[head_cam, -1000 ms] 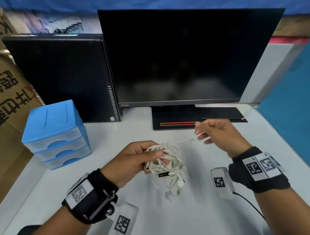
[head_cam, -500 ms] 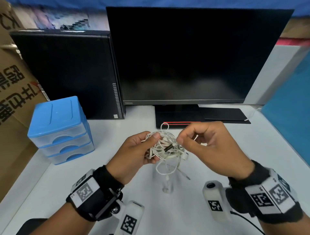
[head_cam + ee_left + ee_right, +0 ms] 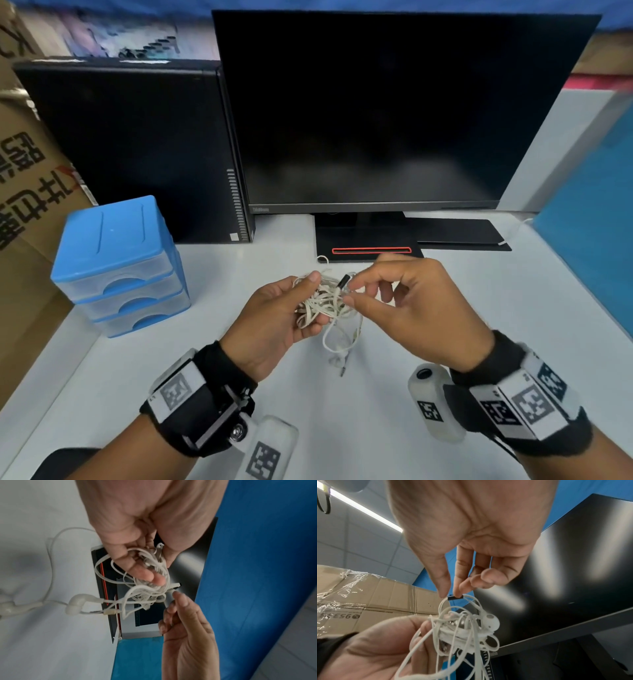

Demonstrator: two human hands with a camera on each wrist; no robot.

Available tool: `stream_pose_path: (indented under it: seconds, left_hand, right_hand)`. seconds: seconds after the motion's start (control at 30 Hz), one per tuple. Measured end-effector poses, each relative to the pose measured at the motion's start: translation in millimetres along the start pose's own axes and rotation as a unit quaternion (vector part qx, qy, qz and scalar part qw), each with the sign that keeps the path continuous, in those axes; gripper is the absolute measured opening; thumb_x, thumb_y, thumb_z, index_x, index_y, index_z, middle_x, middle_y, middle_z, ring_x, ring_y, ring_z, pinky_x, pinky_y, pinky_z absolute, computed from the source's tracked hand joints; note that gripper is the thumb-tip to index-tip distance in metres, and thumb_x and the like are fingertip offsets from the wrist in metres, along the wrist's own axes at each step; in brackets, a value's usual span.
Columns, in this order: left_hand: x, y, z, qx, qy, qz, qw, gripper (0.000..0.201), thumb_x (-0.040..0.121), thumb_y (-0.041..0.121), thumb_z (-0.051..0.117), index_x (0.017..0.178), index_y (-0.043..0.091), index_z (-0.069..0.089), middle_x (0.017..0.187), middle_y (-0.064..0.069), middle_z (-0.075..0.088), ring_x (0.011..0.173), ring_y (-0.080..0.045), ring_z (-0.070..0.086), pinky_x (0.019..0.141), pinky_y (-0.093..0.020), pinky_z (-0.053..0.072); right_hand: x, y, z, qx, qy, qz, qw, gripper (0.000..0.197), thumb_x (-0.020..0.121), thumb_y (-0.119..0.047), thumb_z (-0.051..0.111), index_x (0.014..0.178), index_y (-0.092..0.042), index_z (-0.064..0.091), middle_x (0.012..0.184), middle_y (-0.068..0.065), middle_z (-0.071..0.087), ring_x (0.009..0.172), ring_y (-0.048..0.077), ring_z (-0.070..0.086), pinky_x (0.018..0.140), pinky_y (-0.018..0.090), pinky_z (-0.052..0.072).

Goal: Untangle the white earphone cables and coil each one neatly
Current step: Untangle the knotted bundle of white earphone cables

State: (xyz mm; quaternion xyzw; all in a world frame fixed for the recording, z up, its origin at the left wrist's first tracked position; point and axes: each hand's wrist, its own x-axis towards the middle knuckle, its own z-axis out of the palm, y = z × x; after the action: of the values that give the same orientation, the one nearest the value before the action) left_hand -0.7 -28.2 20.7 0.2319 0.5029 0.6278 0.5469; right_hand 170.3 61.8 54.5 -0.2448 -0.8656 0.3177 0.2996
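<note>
A tangle of white earphone cables (image 3: 323, 303) sits in my left hand (image 3: 305, 301), thumb on top and fingers curled beneath. It is held above the white table (image 3: 376, 428). My right hand (image 3: 352, 290) is at the tangle's upper right. In the right wrist view, the thumb and forefinger of the right hand (image 3: 451, 596) pinch a small black piece (image 3: 455, 597) on one strand. A loop and an earbud (image 3: 75, 601) hang below the tangle (image 3: 150, 588). Another earbud (image 3: 491, 622) is buried in the knot.
A black monitor (image 3: 376, 120) on its stand base (image 3: 370, 240) fills the back, with a black PC tower (image 3: 137, 154) to its left. A blue drawer unit (image 3: 116, 267) stands at the left beside a cardboard box (image 3: 27, 192). A blue partition (image 3: 589, 240) bounds the right.
A second ago my right hand was off to the right, pulling a strand. It has come back to the tangle and now pinches the black piece. My left hand still holds the tangle.
</note>
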Motion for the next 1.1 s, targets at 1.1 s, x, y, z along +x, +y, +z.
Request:
stream_pose_path:
  seconds: [1.1]
  left_hand:
    - [0.9,-6.8,-8.5,0.158,-0.059,0.075,0.983,0.033,0.079,0.033,0.075,0.096,0.005,0.074,0.08,-0.009,0.065,0.064,-0.016,0.051,0.055,-0.022,0.042]
  right_hand:
    - [2.2,-1.3,4.4,0.227,-0.051,0.098,0.968,0.025,0.086,0.004,0.068,0.105,-0.012,0.069,0.08,0.005,0.078,0.078,0.021,0.075,0.074,0.031,0.058]
